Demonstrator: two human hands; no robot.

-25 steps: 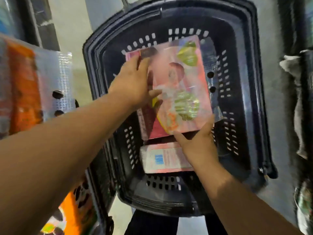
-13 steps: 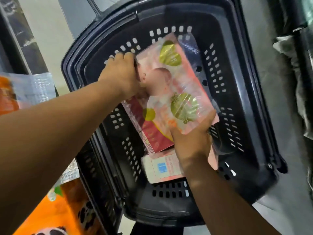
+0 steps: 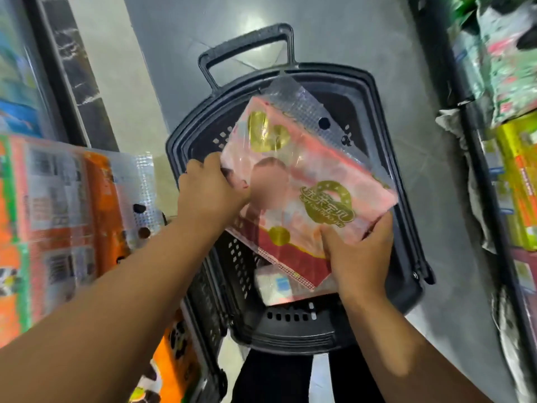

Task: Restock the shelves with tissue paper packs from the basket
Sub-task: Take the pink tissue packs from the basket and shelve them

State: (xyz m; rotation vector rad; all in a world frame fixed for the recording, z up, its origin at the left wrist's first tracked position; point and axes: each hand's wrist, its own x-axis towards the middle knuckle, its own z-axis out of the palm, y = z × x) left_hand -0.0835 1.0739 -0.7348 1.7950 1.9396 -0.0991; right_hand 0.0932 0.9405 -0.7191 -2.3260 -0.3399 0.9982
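A large pink tissue pack [image 3: 302, 181] with gold emblems is held tilted above the black basket [image 3: 389, 175]. My left hand [image 3: 212, 190] grips its left edge. My right hand [image 3: 357, 257] holds its lower right corner from beneath. The pack's clear perforated flap points up and away. Down in the basket lies a smaller white and pink tissue pack [image 3: 279, 286] with a blue square, partly hidden by the lifted pack.
Orange tissue packs [image 3: 64, 216] with clear flaps fill the shelf on the left, and another orange pack [image 3: 171, 359] sits lower. Green and yellow packs [image 3: 514, 181] crowd the right shelf. The basket's handle [image 3: 247, 50] sticks out over the grey floor.
Both hands have raised the pink pack up out of the basket and tilted it. The view has pulled back, showing the basket's handle and more of both shelves.
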